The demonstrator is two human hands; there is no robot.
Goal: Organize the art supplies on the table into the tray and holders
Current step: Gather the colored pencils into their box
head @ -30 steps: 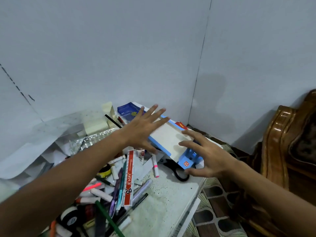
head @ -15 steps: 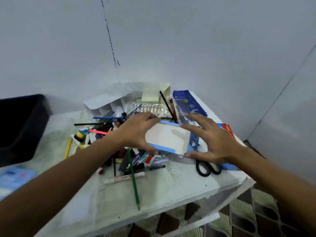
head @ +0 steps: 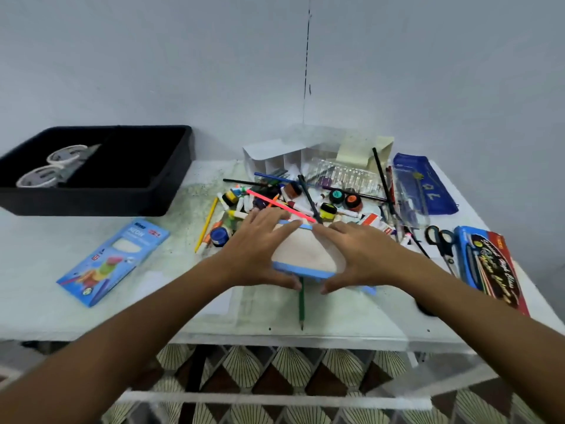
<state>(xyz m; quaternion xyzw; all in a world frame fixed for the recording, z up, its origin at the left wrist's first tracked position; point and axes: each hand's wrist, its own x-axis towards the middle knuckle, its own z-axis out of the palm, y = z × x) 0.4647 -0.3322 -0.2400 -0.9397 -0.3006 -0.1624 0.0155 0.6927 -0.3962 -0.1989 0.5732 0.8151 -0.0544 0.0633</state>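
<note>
A small white board with blue edges (head: pixel 305 254) sits at the front of a heap of pens, markers and paint pots (head: pixel 293 198) on the white table (head: pixel 153 313). My left hand (head: pixel 253 255) grips its left side and my right hand (head: pixel 367 255) grips its right side, thumbs against the near blue edge. At the back left stands a black tray (head: pixel 91 203) with two white rolls (head: pixel 61 154) inside. A white compartment holder (head: pixel 275 157) stands behind the heap.
A blue marker box (head: pixel 113 258) lies at the left. A green pencil (head: pixel 301 304) pokes out under the board toward the front edge. Black scissors (head: pixel 440 240), a red-and-blue pencil box (head: pixel 489 267) and a blue pouch (head: pixel 425 185) lie at the right. The wall is close behind.
The view has swung left and down, bringing the black tray into sight. Both hands have closed in on the board's sides, and the board now lies nearer the table's front.
</note>
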